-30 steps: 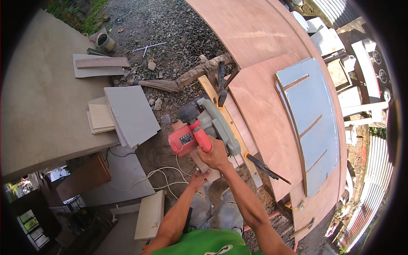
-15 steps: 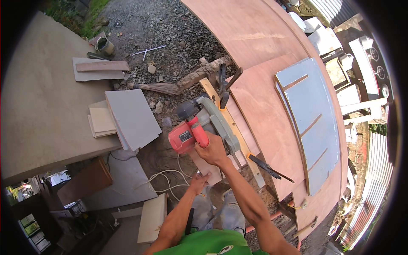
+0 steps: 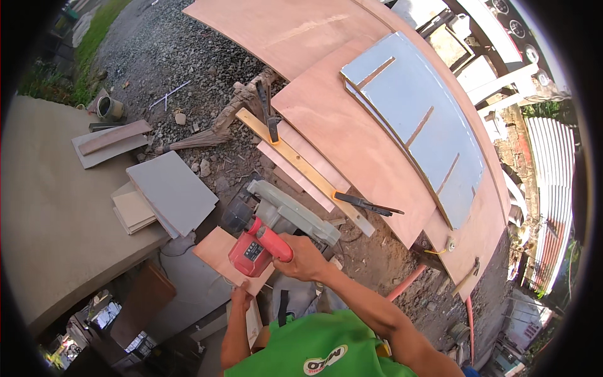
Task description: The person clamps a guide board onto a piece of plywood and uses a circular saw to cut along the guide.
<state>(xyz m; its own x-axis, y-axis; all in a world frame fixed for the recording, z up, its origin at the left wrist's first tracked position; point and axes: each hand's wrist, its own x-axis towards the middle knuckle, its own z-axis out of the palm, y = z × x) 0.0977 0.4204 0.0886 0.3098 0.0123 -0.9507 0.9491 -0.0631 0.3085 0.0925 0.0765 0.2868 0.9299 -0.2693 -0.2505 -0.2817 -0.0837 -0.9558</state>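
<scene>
My right hand [image 3: 303, 259] is wrapped round the red handle of a circular saw [image 3: 249, 254] with a grey guard and base. The saw is held in front of my body, apart from the bench boards. My left hand [image 3: 240, 295] grips the near edge of a small reddish plywood piece [image 3: 213, 246], which is partly behind the saw. Beyond the saw, a yellowish wooden strip [image 3: 304, 166] lies over a narrow plywood strip [image 3: 317, 151]. A black clamp [image 3: 269, 116] sits at its far end and another clamp [image 3: 367, 204] at its near end.
Large plywood sheets [image 3: 352, 163] spread to the right, with a blue-grey panel [image 3: 418, 119] on top. At left, grey boards [image 3: 173, 191] rest on a concrete ledge [image 3: 56, 220]. A stick broom [image 3: 198, 139] lies on gravel [image 3: 182, 56]. An orange-red pipe [image 3: 407, 283] runs below the sheets.
The saw has come away from the wooden strip, back toward my body. My left hand now holds the small plywood piece out to the left. The view has shifted.
</scene>
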